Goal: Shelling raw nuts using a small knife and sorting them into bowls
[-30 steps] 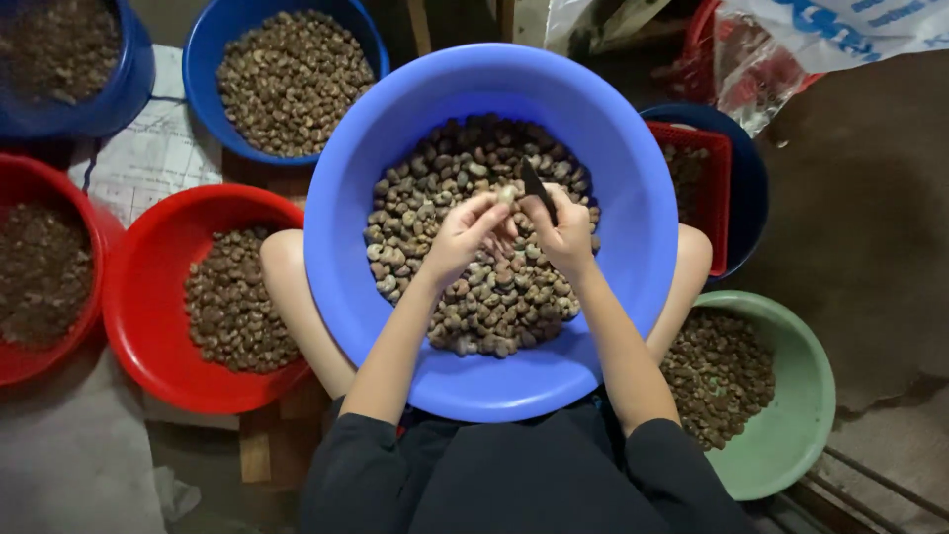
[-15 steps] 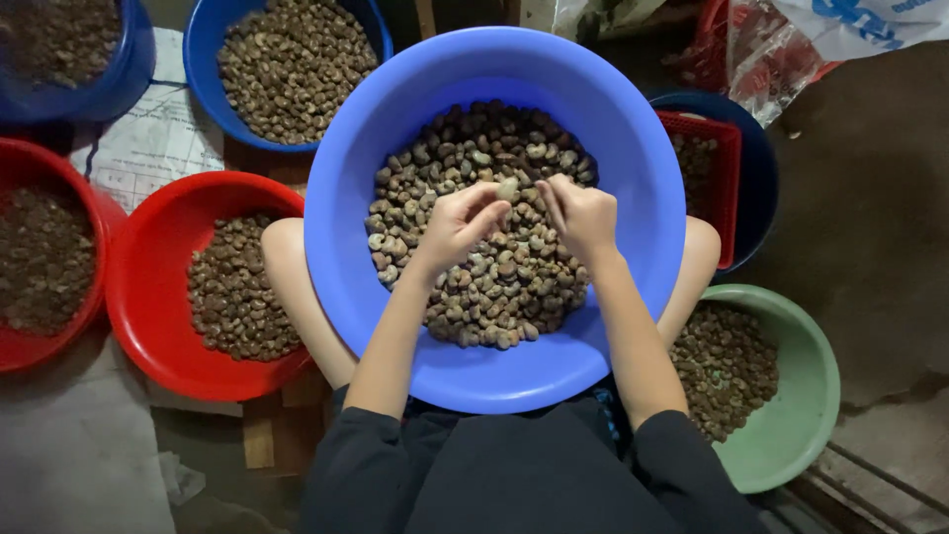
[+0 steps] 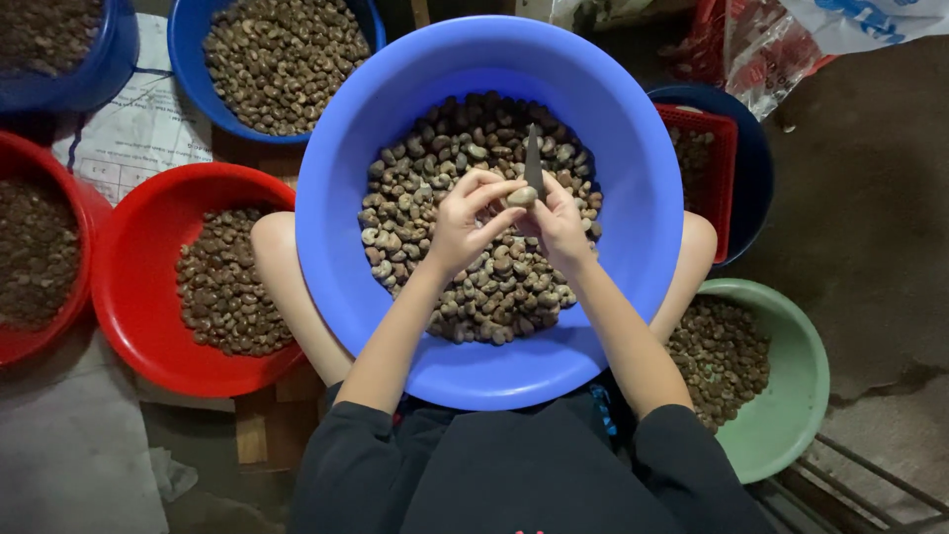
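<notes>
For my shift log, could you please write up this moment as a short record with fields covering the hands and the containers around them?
left hand: pinches a single nut between fingertips
right hand: holds a small knife, blade pointing away, beside the nut
large blue basin: on the lap, partly filled with nuts
red basin: to the left, some darker nuts
green basin: lower right, nuts inside
second blue basin: upper left, heaped nuts

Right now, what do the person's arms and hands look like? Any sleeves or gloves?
Both hands are bare: the left hand and right hand wear no gloves, and I see no rings or watch. The forearms are uncovered. Dark, black-looking sleeves are pushed up to about the elbows.
</notes>
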